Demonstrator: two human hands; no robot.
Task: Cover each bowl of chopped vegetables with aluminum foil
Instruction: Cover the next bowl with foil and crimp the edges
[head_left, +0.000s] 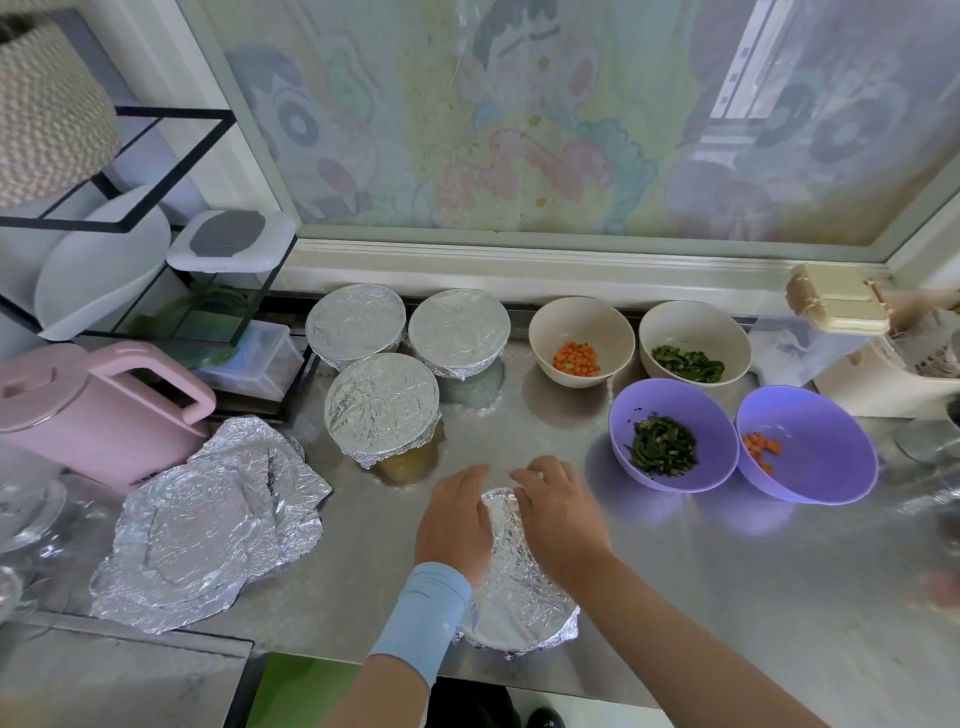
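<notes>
My left hand (453, 522) and right hand (558, 519), fingers curled, both grip the foil-covered bowl (514, 592) at its far rim.

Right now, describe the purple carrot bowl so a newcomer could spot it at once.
On the steel counter below the window, four uncovered bowls stand at the right. The nearer two are purple. Yours is the rightmost purple bowl, holding orange carrot cubes; its purple neighbour holds chopped greens.
</notes>
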